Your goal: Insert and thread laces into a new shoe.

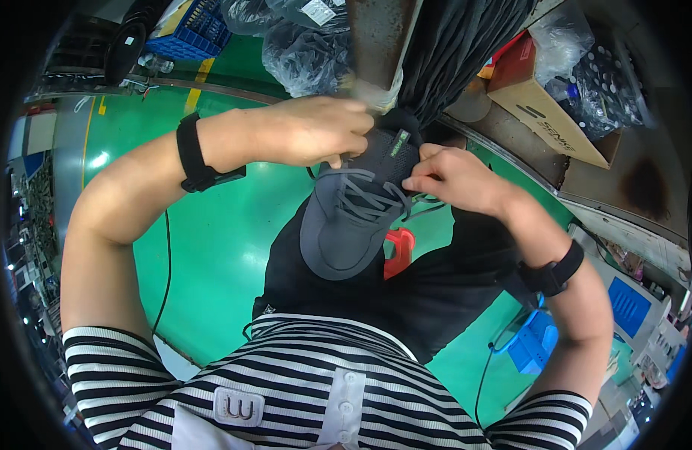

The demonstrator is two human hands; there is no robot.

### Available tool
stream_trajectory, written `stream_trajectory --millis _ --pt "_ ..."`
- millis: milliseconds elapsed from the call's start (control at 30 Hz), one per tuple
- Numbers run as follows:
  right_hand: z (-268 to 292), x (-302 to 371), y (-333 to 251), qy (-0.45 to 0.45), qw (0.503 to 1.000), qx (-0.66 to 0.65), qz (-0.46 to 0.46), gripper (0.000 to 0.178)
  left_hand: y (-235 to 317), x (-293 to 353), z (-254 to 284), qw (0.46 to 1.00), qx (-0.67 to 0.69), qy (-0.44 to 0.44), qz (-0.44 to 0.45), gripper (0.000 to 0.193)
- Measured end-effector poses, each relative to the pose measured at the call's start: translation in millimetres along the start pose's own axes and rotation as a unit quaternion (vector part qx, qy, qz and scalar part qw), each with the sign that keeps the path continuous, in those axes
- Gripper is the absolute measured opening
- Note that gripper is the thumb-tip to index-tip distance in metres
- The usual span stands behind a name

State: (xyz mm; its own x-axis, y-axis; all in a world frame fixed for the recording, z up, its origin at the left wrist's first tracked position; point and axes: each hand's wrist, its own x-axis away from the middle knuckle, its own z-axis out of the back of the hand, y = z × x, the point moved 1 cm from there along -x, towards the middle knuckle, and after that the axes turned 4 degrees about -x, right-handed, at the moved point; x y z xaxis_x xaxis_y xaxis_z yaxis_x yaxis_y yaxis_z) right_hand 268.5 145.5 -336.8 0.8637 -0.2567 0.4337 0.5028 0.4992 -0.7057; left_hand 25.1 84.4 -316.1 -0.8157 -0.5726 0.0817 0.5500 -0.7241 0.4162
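A dark grey lace-up sneaker (346, 232) sits over my lap with its toe toward me. Its grey shoelace (368, 201) criss-crosses the front, and a small green-lettered label marks the tongue (391, 150). My left hand (316, 131) is closed at the upper left of the lacing, thumb and fingers pinched by the lace; the exact grip is partly hidden. On the opposite edge, my right hand (455, 176) pinches the lace beside the eyelets, and loose lace hangs below its fingers. The heel end lies against a dark support.
A metal post (383, 45) and black hanging strands (458, 52) rise beyond the shoe. At right, a cardboard box (549, 120) holds plastic-wrapped goods on a bench. Clear plastic bags (305, 56) and a blue crate (188, 34) stand far left. A red stool part (398, 251) shows below.
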Motion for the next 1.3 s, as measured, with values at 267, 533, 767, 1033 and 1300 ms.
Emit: stream_trajectory --millis 267,533,767,1033,1300 --pt "-21.2 1.0 -15.7 0.035 0.996 -0.026 -0.082 0.016 12.5 -10.5 -1.9 0.987 0.093 -0.033 0.125 0.005" --pt "-22.9 -3.5 -37.8 0.072 0.983 0.137 -0.103 0.016 23.8 -15.5 -30.7 0.952 0.113 0.153 0.239 0.015" --pt "-56.0 25.6 -80.6 0.43 0.85 -0.288 0.095 0.01 60.0 3.9 -12.8 0.865 0.294 0.352 0.204 0.007" --pt "-70.1 21.6 -86.3 0.34 0.649 -0.631 0.255 0.022 114.2 9.0 -46.0 0.715 0.549 0.373 0.219 0.047" --pt "-76.1 113.4 18.9 0.523 0.587 -0.617 -0.035 0.04 59.3 76.4 -47.1 0.615 0.52 0.48 0.348 0.015"
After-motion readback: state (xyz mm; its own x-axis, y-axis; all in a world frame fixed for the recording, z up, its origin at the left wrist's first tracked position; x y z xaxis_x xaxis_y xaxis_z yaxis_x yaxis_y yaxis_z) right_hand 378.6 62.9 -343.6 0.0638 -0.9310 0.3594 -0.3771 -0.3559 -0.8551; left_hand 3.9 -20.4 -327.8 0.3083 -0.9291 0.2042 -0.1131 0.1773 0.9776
